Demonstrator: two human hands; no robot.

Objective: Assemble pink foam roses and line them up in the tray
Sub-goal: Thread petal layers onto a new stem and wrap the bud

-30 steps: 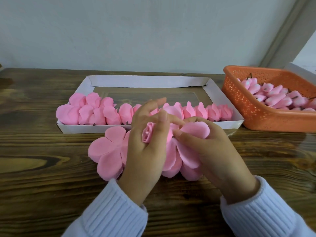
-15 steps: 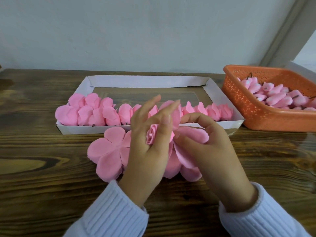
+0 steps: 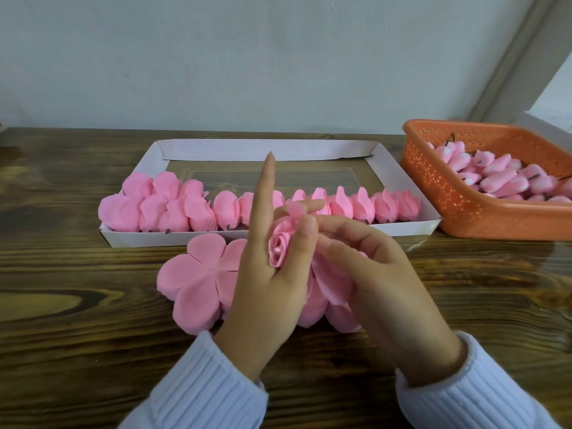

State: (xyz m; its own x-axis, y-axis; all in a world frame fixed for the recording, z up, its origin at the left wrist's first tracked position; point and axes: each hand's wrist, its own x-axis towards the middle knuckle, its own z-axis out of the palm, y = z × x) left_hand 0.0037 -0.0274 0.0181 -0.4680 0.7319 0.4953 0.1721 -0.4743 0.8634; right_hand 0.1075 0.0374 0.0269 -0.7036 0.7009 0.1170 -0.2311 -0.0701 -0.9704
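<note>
My left hand (image 3: 263, 289) holds a pink foam rose bud (image 3: 280, 246) between thumb and middle fingers, index finger pointing straight up. My right hand (image 3: 380, 283) presses a pink petal against the bud's right side, its fingers curled around it. Flat pink petal sheets (image 3: 198, 277) lie on the table under and left of both hands. Just behind them stands the white cardboard tray (image 3: 173, 238), with a row of finished pink roses (image 3: 343, 207) along its front wall and a cluster of larger ones (image 3: 154, 205) at its left end.
An orange perforated basket (image 3: 439, 193) full of pink buds with dark stems sits at the right, touching the tray's corner. The dark wooden table (image 3: 77, 320) runs back to a pale wall. The rear half of the tray holds nothing.
My left index finger has lifted from curled over the bud to pointing straight up. My right hand has folded the petal in closer against the bud.
</note>
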